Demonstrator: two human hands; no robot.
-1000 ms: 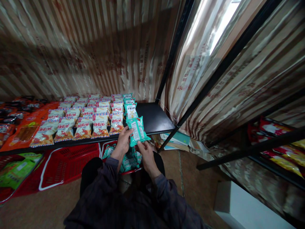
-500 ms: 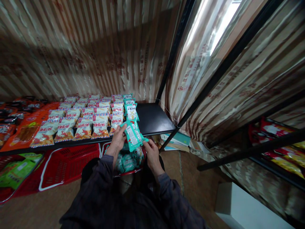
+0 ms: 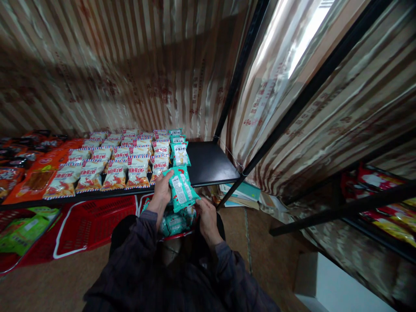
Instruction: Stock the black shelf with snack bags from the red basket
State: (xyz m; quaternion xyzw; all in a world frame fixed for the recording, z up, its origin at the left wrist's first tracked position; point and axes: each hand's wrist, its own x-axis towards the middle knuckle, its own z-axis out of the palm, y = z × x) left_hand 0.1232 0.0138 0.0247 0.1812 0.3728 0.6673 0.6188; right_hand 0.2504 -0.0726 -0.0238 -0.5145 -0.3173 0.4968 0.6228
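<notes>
Between my two hands is a teal snack bag (image 3: pixel 182 187), its printed back label turned up toward me. My left hand (image 3: pixel 162 190) grips its left edge, thumb on top. At the lower right corner, my right hand (image 3: pixel 208 216) pinches the bag. Just beyond it on the black shelf (image 3: pixel 211 162) lies a column of teal snack bags (image 3: pixel 180 154) with white fronts. Rows of white-and-orange snack bags (image 3: pixel 138 170) adjoin that column on the left. Under my hands, a red basket (image 3: pixel 178 235) holds several more teal bags (image 3: pixel 173 223).
Orange snack packets (image 3: pixel 39 175) fill the shelf's left part. Below are an empty-looking red basket (image 3: pixel 94 221) and one with green bags (image 3: pixel 22 234). Black shelf posts (image 3: pixel 260 162) slant on the right. A white box (image 3: pixel 338 281) and papers (image 3: pixel 242 193) lie on the floor.
The teal bag in my hands has tilted slightly and moved a little lower, with both hands still on it. The bags on the shelf are unchanged; the view has shifted slightly.
</notes>
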